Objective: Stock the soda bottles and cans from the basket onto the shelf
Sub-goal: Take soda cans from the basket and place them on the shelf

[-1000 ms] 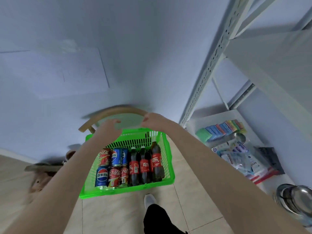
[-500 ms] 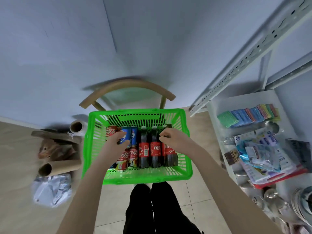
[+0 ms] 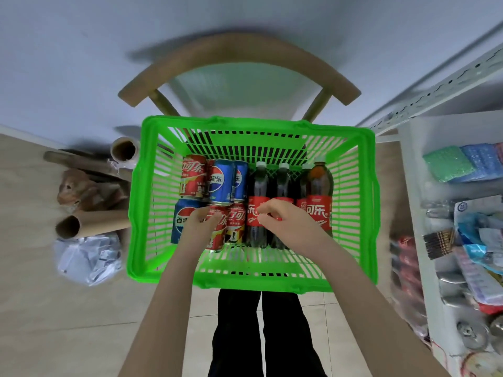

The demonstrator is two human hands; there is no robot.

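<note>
Far left of the frame, cardboard tubes (image 3: 89,224) lie on the floor, dull brown and hollow, with a crumpled plastic bag (image 3: 87,261) below them; the heap behind is too blurred to name. Centre frame now: the green basket (image 3: 136,213), slatted plastic, sits on a chair (image 3: 239,58) whose curved wooden back shows at the top while the seat is hidden beneath.

Inside it, glossy cans (image 3: 221,183) fill the left half in two rows, red and blue. The left hand (image 3: 200,223) lies over the near row, fingers curled onto a red can (image 3: 217,232). Whether it truly has a hold, I cannot tell. To the right stand dark cola bottles (image 3: 257,186) with red labels. The right hand (image 3: 285,221) covers the second one's label, fingers bent against it, and its grip is just as unclear.

Right edge: the white shelf (image 3: 413,202), cut off by the frame, carrying nubbly sponges (image 3: 446,163) and smeared packets I can't read.

Half a second back the left hand was up at the far row of cans and is lower now, and a second ago both hands were at the basket's far rim.
</note>
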